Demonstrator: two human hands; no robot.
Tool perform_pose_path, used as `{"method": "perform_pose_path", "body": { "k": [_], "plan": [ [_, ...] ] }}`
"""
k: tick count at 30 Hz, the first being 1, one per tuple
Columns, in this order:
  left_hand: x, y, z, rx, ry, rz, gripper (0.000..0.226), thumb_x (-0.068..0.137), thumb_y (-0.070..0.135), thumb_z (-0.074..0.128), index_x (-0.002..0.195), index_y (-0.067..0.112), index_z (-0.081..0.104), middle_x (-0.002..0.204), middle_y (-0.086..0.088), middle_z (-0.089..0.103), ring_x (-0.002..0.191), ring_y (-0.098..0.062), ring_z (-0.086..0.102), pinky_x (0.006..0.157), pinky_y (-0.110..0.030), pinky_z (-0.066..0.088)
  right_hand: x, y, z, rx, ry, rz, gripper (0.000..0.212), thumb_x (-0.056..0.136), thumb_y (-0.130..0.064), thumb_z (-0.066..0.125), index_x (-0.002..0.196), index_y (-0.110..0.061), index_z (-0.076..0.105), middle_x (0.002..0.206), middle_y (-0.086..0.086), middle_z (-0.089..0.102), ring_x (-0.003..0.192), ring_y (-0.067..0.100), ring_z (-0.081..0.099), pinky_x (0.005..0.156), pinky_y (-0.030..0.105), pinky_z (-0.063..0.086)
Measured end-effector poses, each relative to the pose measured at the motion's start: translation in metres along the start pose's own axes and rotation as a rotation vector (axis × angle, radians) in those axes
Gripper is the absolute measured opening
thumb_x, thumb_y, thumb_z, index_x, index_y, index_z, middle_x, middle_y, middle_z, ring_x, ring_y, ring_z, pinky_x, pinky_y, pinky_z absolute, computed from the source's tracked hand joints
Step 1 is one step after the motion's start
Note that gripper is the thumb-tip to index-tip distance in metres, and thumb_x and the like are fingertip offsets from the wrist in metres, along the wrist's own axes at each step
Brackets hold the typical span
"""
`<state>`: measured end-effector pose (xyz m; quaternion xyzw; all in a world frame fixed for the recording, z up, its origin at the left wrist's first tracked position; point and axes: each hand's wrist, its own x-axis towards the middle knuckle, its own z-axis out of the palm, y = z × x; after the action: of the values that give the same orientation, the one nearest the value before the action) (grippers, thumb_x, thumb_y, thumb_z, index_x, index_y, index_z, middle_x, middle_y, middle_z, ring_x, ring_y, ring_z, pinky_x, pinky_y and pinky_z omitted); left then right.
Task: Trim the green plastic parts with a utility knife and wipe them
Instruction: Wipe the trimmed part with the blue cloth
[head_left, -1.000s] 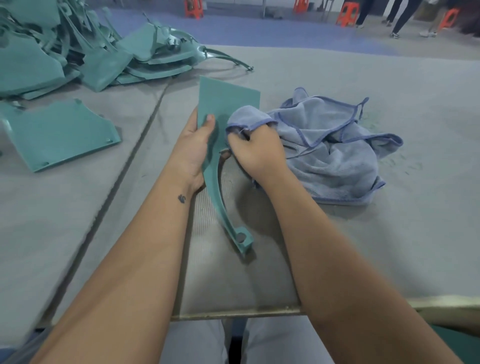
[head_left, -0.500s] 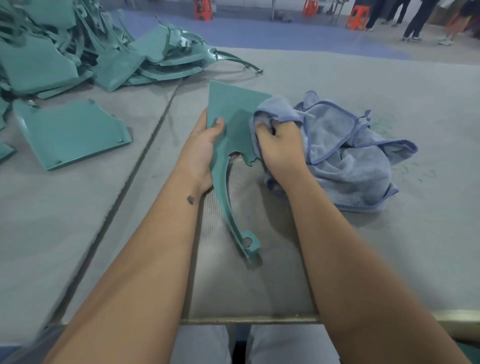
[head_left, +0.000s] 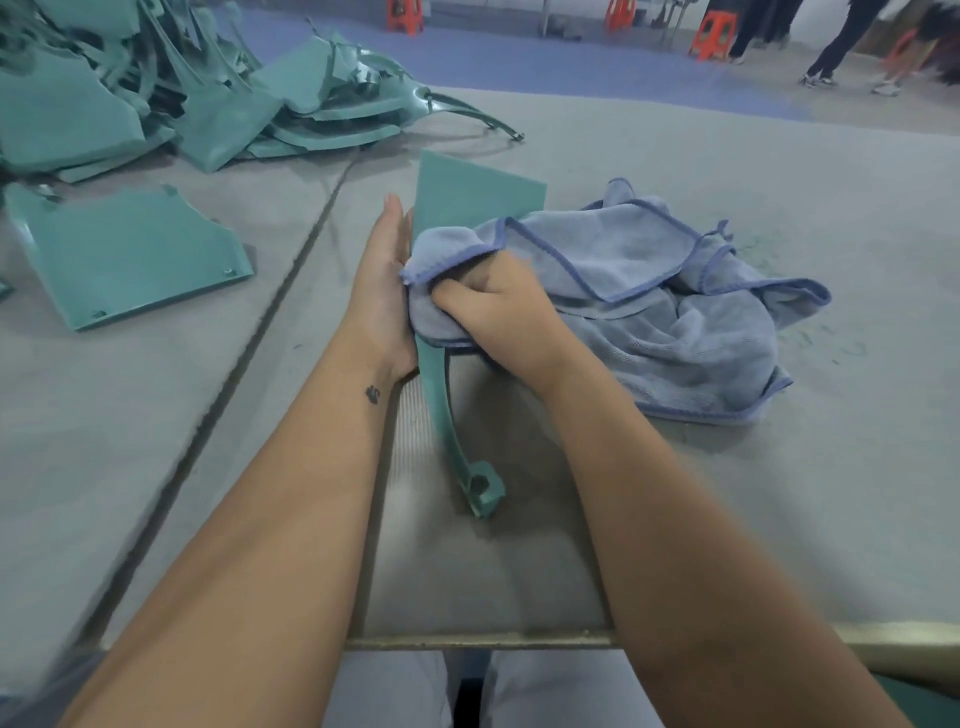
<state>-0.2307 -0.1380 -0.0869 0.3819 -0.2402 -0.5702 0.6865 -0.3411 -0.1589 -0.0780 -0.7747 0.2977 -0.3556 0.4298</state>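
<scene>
Your left hand (head_left: 383, 291) lies flat with straight fingers against the left edge of the green plastic part (head_left: 467, 200), steadying it on the bench (head_left: 675, 519). Your right hand (head_left: 506, 306) bunches the blue cloth (head_left: 675, 312) and presses it onto the part's middle. More green parts (head_left: 156, 98) are heaped far left.

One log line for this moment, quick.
step: wiping | left hand: steadies green part | right hand: grips blue cloth on part | knife: unseen
</scene>
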Motion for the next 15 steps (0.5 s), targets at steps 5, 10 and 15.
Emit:
{"method": "perform_pose_path", "body": {
  "k": [5, 10, 15],
  "plan": [
    [0.005, 0.002, 0.011, 0.01, 0.035, 0.019, 0.058, 0.101, 0.052, 0.028, 0.114, 0.011, 0.067, 0.108, -0.008, 0.072, 0.095, -0.021, 0.07, 0.076, -0.029, 0.058, 0.003, 0.014, 0.0, -0.141, 0.216, -0.014, 0.021, 0.084, 0.002, 0.057, 0.066, -0.003, 0.049, 0.066, 0.013, 0.053, 0.064, 0.023, 0.046, 0.061, 0.031, 0.034],
    [0.001, 0.001, 0.014, -0.075, 0.026, 0.007, 0.044, 0.1, 0.045, 0.038, 0.107, 0.014, 0.068, 0.103, -0.004, 0.074, 0.092, -0.02, 0.071, 0.081, -0.031, 0.057, -0.002, 0.016, -0.013, -0.359, 0.075, -0.002, 0.011, 0.08, 0.004, 0.058, 0.089, 0.007, 0.062, 0.091, 0.02, 0.067, 0.086, 0.031, 0.059, 0.076, 0.04, 0.047],
    [0.0, 0.005, 0.01, 0.11, 0.145, -0.105, 0.036, 0.095, 0.045, 0.051, 0.104, 0.013, 0.063, 0.065, 0.002, 0.072, 0.066, -0.014, 0.072, 0.051, -0.019, 0.054, -0.008, 0.003, -0.004, -0.263, -0.139, -0.092, 0.023, 0.075, 0.007, 0.065, 0.075, -0.014, 0.057, 0.077, 0.003, 0.059, 0.078, 0.02, 0.054, 0.071, 0.033, 0.046]
  ]
}}
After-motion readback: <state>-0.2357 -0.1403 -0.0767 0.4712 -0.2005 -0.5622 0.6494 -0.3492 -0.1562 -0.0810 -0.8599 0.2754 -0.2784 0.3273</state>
